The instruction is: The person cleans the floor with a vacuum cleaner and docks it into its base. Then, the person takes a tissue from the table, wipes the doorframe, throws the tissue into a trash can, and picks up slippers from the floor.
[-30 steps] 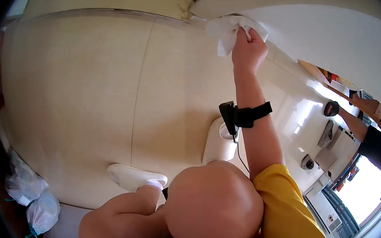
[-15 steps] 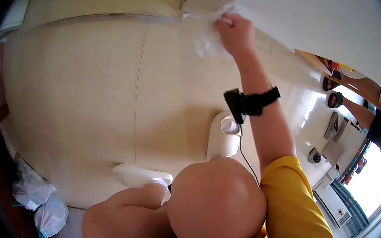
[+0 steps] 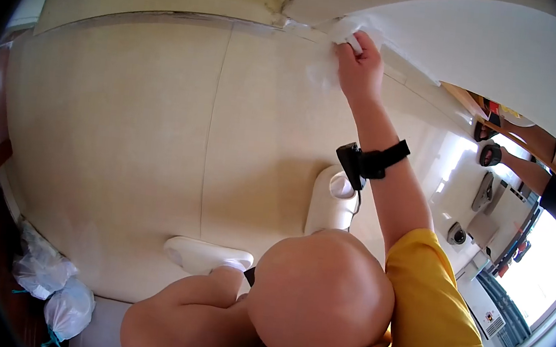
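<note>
My right hand [image 3: 362, 70] is closed in a fist around a crumpled white tissue [image 3: 354, 44], or a wipe like it. It reaches down to the beige tiled floor [image 3: 129, 110], beside the foot of a white wall or panel [image 3: 468, 41]. A whitish smear or reflection lies on the tile left of the fist. On my right forearm sits a black strap with a small black device [image 3: 353, 164] and a cable. My left hand does not show; my bent knee [image 3: 323, 293] fills the lower middle.
Two white slippers, one upright [image 3: 332, 203] and one leftward [image 3: 205, 254], are on my feet. Tied plastic bags [image 3: 70, 311] lie at lower left. Another person's sandalled foot [image 3: 491, 154] and loose shoes [image 3: 458, 233] are at right. A door-frame corner [image 3: 286, 18] juts out above.
My right hand has shifted slightly right and down along the base of the wall, still gripping the white tissue. The view has moved a little; my feet have stayed put.
</note>
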Available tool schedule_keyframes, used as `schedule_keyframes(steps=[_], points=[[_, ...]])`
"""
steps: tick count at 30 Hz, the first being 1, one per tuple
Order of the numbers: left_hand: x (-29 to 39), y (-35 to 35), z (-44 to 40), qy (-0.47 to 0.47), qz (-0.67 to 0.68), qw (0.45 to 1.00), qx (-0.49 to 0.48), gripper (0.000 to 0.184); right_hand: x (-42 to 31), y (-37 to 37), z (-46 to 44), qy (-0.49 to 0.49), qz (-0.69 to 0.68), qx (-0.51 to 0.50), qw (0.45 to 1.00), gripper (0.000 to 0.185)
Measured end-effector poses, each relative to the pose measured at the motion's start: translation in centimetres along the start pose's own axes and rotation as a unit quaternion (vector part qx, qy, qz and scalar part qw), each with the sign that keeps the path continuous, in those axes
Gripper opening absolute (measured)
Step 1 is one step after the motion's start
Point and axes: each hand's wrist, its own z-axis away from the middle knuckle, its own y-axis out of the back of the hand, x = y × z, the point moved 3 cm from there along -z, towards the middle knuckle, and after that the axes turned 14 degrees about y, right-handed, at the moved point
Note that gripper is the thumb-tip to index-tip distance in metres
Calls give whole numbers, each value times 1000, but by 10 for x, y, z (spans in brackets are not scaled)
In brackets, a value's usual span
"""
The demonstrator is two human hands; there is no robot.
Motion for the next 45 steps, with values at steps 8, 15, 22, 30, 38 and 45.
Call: schedule_keyframes(steps=[8, 15, 22, 30, 38, 45], points=[[-4, 6, 11, -97, -134, 985, 42, 37, 105, 47, 48, -63, -56, 123, 989, 25], [-11, 17, 32, -236, -370, 888, 133, 38, 62, -23, 30, 178, 249, -48, 951, 11], [-25, 25, 63, -317, -542, 747, 219, 39, 40, -54, 16, 105, 198, 3, 974, 33], [-49, 38, 85, -322, -611, 669, 274, 41, 15, -90, 4, 92, 190, -39, 977, 33], [-72, 48, 115, -332, -651, 602, 323, 42, 16, -102, -3, 194, 176, -81, 962, 18], [-86, 54, 131, -333, -660, 575, 350, 43, 7, -100, 11, 195, 152, -138, 959, 19]])
